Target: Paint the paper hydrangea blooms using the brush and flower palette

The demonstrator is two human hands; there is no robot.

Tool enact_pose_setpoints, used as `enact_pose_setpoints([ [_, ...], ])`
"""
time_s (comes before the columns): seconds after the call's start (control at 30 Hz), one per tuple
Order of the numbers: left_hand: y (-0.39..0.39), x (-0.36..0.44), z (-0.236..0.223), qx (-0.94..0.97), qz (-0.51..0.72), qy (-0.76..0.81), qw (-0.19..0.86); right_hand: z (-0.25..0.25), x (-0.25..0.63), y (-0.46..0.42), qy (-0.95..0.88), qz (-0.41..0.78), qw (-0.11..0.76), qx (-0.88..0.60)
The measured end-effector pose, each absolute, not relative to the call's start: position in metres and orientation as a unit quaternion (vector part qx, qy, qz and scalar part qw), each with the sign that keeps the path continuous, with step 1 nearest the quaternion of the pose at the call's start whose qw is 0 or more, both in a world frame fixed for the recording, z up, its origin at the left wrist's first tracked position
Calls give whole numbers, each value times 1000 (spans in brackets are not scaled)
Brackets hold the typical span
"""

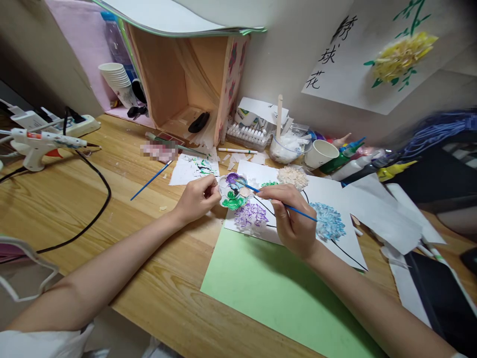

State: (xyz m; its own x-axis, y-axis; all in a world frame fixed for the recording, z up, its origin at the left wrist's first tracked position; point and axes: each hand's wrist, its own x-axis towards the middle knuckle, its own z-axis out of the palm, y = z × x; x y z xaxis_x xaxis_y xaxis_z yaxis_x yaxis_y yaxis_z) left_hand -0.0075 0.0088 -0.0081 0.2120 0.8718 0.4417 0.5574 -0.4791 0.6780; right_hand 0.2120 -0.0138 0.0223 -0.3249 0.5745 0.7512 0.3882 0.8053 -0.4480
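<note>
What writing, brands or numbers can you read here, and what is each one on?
"绣球花", in black down the paper sheet on the wall; its first character is partly blotted.
Print on the stacked paper cups: too small to read.
Green marking behind the cotton swabs: too blurred to read.
Any marks on the paint bottles: too small to read.
I can make out no numbers.

The single head camera looks forward and steeply down from above the wooden desk (164,278), fairly close.
</note>
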Motion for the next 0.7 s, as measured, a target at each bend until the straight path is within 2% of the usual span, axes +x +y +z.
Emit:
enact_pose_setpoints([
  [0.17, 9, -7, -8, 756, 410, 476, 187, 23, 213, -15, -806, 96, 500, -302],
  [0.4, 11, -8, -8, 736, 425, 494, 183, 20, 215, -18, -744, 67, 622, -235],
  [0.7, 13, -7, -7, 721, 440, 504, 180, 22, 212, -25, -809, 116, 528, -230],
])
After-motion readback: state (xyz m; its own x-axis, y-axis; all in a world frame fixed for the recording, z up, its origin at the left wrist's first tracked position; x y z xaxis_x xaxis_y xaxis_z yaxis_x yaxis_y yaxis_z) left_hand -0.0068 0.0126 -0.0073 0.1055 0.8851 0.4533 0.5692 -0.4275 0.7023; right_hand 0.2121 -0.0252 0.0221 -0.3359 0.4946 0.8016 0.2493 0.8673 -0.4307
